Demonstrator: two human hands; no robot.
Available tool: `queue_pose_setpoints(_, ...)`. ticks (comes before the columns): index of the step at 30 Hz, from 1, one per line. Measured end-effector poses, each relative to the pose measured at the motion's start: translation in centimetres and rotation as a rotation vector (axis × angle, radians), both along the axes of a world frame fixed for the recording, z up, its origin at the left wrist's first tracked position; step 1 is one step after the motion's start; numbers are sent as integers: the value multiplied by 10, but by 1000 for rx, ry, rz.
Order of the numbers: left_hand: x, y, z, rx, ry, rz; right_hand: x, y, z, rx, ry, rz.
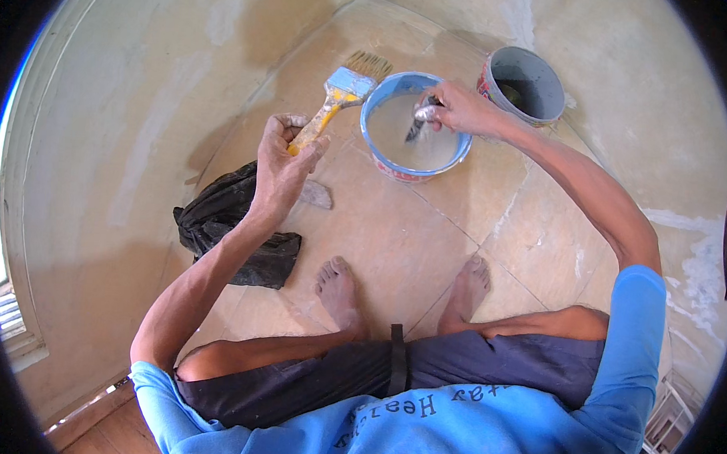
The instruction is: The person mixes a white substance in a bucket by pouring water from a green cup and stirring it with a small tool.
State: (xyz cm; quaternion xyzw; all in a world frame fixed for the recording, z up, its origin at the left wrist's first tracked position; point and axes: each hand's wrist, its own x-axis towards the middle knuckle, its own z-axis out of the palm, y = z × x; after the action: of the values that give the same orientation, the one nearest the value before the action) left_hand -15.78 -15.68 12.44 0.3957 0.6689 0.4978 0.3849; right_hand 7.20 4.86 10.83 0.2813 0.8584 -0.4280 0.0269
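Observation:
My left hand (291,155) grips the yellow handle of a wide paintbrush (352,82), its bristles pointing up and right, close to the rim of a blue bucket (367,122). Pale, cloudy liquid (423,148) fills part of this bucket. Over its right side is my right hand (448,110), whitened at the fingertips and closed on a dark, narrow tool (413,131). The tool's lower end points down at the liquid; its exact kind, and whether it touches the liquid, I cannot tell.
A second bucket (527,82), grey inside, stands beyond my right hand near the wall. A black plastic bag (269,260) lies on the tiled floor under my left forearm, with a flat grey piece (316,194) beside it. My bare feet (340,289) are before me; walls rise on both sides.

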Motion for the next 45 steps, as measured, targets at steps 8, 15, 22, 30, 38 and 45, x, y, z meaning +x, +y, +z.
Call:
queue_pose_setpoints(8,0,0,-1,22,-13,-10,2,32,-20,485,109,149)
queue_pose_setpoints(15,1,0,0,5,2,6,10,8,2,-227,-120,-155)
queue_pose_setpoints(22,1,1,1,2,17,1,2,28,-10,16,198,-223)
queue_pose_setpoints(30,-1,-3,-1,7,-3,1,-5,9,15,105,-289,-11)
queue_pose_setpoints(38,-1,-1,-1,-11,20,0,21,22,0,-157,113,-352)
queue_pose_setpoints(45,2,1,1,12,0,4,20,14,14,-151,-93,-190)
